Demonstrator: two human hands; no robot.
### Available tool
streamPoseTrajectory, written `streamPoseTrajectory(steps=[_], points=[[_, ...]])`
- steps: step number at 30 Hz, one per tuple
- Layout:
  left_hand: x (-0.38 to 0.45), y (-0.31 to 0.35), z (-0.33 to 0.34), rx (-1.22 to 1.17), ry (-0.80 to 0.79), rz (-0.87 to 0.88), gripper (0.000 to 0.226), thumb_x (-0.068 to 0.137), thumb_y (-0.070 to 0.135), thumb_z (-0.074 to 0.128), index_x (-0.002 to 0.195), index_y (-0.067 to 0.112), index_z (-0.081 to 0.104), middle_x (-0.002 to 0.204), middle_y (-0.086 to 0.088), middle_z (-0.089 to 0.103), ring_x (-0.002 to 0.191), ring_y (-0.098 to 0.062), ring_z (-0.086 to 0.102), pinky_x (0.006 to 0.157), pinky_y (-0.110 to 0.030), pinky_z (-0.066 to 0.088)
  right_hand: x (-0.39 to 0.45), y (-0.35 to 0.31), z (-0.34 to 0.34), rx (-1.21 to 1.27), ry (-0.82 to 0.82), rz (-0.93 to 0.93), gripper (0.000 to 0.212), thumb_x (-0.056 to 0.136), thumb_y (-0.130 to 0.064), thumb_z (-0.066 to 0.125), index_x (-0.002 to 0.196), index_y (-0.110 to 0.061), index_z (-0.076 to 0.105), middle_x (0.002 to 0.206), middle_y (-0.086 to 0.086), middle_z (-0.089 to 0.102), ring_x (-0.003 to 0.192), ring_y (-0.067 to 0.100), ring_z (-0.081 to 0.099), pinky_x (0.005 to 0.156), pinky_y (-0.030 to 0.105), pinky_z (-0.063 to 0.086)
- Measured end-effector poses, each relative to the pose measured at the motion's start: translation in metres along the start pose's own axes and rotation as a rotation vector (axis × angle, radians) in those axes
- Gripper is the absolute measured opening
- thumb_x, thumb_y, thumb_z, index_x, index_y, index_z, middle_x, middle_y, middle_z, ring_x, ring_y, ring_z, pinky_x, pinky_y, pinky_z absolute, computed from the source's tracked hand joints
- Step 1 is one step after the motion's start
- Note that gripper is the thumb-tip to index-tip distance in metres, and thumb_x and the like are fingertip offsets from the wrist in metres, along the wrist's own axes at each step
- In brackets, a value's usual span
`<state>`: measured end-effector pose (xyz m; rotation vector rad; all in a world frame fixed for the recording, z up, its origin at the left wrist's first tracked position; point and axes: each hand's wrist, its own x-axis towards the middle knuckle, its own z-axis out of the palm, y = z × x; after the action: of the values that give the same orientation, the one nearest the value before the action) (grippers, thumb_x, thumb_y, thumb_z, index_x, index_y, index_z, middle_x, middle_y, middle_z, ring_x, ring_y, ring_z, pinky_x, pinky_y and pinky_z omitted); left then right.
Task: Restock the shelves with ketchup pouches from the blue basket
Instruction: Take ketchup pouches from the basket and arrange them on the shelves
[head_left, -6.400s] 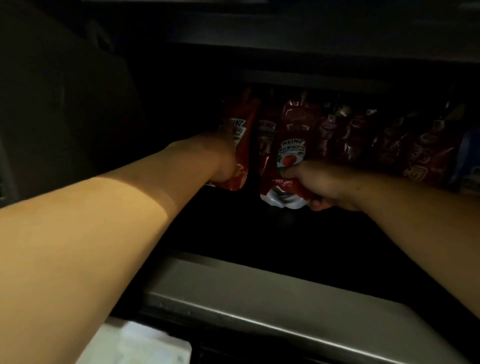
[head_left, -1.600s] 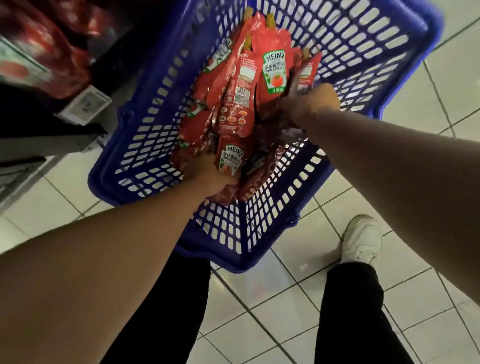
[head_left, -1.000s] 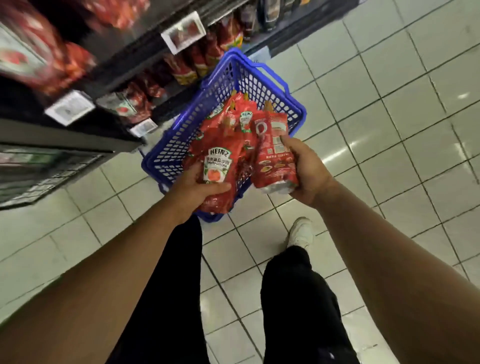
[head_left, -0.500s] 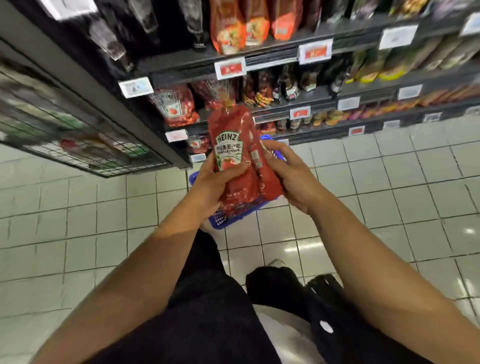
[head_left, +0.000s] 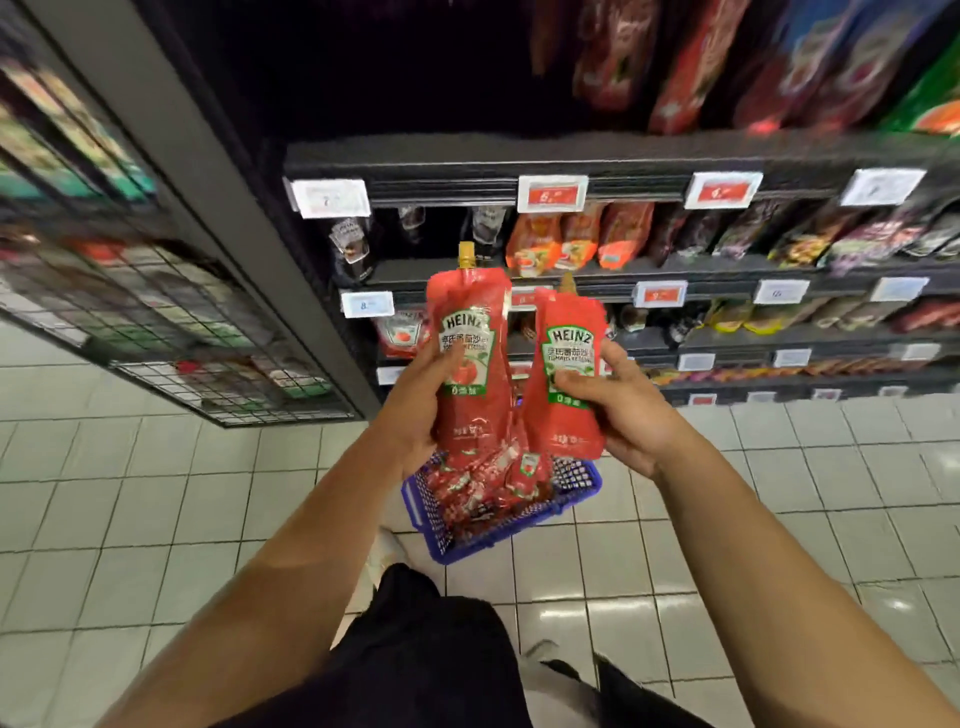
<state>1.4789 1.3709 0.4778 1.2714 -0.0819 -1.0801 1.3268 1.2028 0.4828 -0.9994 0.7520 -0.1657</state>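
**Two pouches up, labels toward us**

We hold a left pouch (head_left: 470, 358) in our left hand (head_left: 415, 410) and a right pouch (head_left: 566, 379) in our right hand (head_left: 623, 410), fingers wrapped round each, above the blue basket (head_left: 571, 493), upright with caps up, likely ready for the shelves (head_left: 597, 270) beyond the basket.

White floor tiles (head_left: 156, 509) are spreading under everything. A grey upright post (head_left: 171, 156) is running diagonally, with a wire mesh rack (head_left: 171, 332) sitting just left of it. Price tags (head_left: 551, 193) are lining the shelf edges, some white, some red. Orange sauce pouches (head_left: 576, 241) are standing near dark bottles (head_left: 353, 244). Black trousers (head_left: 415, 660) are showing at the bottom
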Motion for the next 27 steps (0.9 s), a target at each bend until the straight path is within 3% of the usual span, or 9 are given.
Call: streamPoseTrajectory(steps=[4,7,11,15,21,27], points=[[0.021,0.038,-0.023,0.039,-0.054,0.052,0.04,0.089,0.04,0.064,0.128,0.033,0.063,0.123,-0.005,0.072,0.111,-0.026,0.071,0.087,-0.047,0.06,0.016,-0.026,0.033,-0.147,-0.039,-0.131,0.063,0.071,-0.012,0.084,0.126,-0.021,0.056,0.111,0.018,0.074,0.094,0.033,0.074,0.075,0.048,0.061],[0.035,0.065,-0.034,0.089,-0.099,0.095,0.026,0.085,0.04,0.068,0.11,0.04,0.072,0.121,-0.002,0.073,0.111,-0.026,0.071,0.083,-0.042,0.061,0.03,-0.043,0.058,-0.117,-0.062,-0.238,0.064,0.072,-0.006,0.082,0.128,-0.016,0.053,0.111,0.015,0.075,0.096,0.029,0.074,0.074,0.042,0.06],[0.054,0.092,-0.046,0.147,-0.13,0.166,0.052,0.075,0.05,0.075,0.125,0.037,0.064,0.125,0.001,0.071,0.113,-0.021,0.069,0.088,-0.04,0.059,0.043,-0.067,0.081,-0.136,-0.037,-0.337,0.059,0.072,-0.001,0.078,0.126,-0.014,0.057,0.108,0.007,0.077,0.094,0.021,0.074,0.073,0.033,0.059],[0.065,0.108,-0.047,0.191,-0.124,0.232,0.047,0.077,0.051,0.074,0.122,0.042,0.064,0.123,0.004,0.072,0.112,-0.017,0.07,0.089,-0.04,0.059,0.057,-0.089,0.082,-0.213,-0.014,-0.383,0.044,0.079,0.004,0.076,0.114,-0.019,0.065,0.104,0.006,0.078,0.091,0.019,0.075,0.072,0.029,0.059],[0.077,0.116,-0.019,0.344,-0.015,0.41,0.037,0.097,0.026,0.067,0.129,0.039,0.053,0.119,0.008,0.072,0.108,-0.013,0.071,0.084,-0.033,0.061,0.082,-0.112,0.064,-0.363,-0.007,-0.453,0.023,0.088,-0.044,0.07,0.107,-0.03,0.07,0.1,0.002,0.078,0.087,0.017,0.075,0.073,0.03,0.057],[0.087,0.119,0.024,0.361,0.114,0.521,0.045,0.098,0.015,0.065,0.136,0.029,0.045,0.119,-0.001,0.071,0.11,-0.022,0.07,0.089,-0.046,0.06,0.104,-0.141,0.033,-0.427,-0.076,-0.527,0.021,0.092,-0.041,0.07,0.107,-0.026,0.068,0.099,-0.001,0.078,0.089,0.018,0.075,0.075,0.035,0.058]])
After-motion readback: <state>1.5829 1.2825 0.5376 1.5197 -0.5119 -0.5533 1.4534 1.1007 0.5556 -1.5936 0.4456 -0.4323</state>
